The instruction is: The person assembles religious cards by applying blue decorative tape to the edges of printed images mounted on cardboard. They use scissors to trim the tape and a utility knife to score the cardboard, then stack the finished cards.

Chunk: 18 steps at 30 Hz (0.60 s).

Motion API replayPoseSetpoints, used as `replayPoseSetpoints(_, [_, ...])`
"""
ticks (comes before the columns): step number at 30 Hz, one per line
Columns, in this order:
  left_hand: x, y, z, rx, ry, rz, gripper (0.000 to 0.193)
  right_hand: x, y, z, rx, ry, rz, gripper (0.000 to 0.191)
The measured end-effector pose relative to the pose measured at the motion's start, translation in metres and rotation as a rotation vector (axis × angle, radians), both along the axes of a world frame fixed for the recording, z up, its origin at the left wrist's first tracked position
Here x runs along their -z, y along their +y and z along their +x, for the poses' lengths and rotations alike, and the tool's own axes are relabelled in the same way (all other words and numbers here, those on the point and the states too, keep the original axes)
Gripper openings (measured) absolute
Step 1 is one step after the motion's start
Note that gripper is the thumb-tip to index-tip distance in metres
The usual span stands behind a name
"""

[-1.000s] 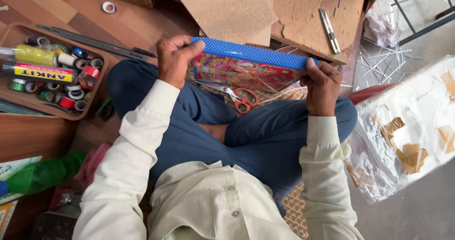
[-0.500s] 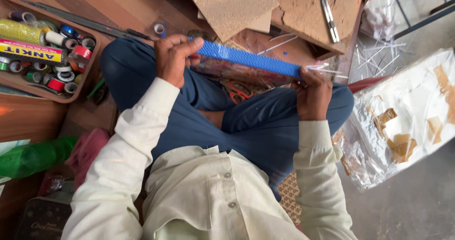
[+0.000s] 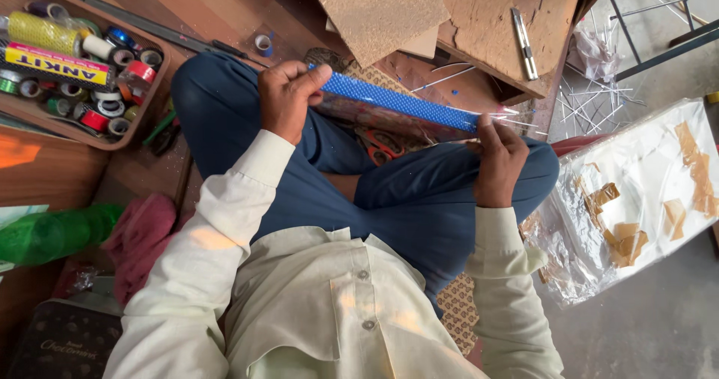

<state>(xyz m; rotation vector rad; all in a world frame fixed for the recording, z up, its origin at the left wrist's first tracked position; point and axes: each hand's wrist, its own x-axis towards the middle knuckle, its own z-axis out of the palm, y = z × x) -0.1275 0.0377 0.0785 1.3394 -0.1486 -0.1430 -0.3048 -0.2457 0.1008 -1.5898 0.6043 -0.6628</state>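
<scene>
One head-worn camera here, looking steeply down over the person's chest onto crossed legs and the floor. It sits close above the lap; no second view.

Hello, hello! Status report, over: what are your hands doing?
Left hand and right hand each grip an end of the blue dotted strip. Strip held above lap. Orange-handled scissors lie underneath.

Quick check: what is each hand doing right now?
Left hand: closed on one end of the blue strip.
Right hand: closed on the strip's other end.
</scene>
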Motion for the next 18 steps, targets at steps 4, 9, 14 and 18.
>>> replayPoseSetpoints(4, [-0.001,0.002,-0.002,-0.027,-0.056,0.076,0.028,-0.033,0.015,0.013,-0.087,-0.018,-0.741,0.042])
replayPoseSetpoints(9, [-0.006,0.006,-0.006,0.003,-0.035,0.022,0.026,-0.058,0.044,0.054,-0.477,0.158,-0.941,0.040])
replayPoseSetpoints(14, [-0.007,0.009,-0.006,-0.022,-0.045,0.029,0.029,-0.058,0.053,0.082,-0.597,0.425,-0.662,0.034])
replayPoseSetpoints(18, [-0.005,0.010,-0.002,-0.001,0.083,0.008,0.030,-0.051,0.048,0.089,-0.552,0.451,-0.650,0.032])
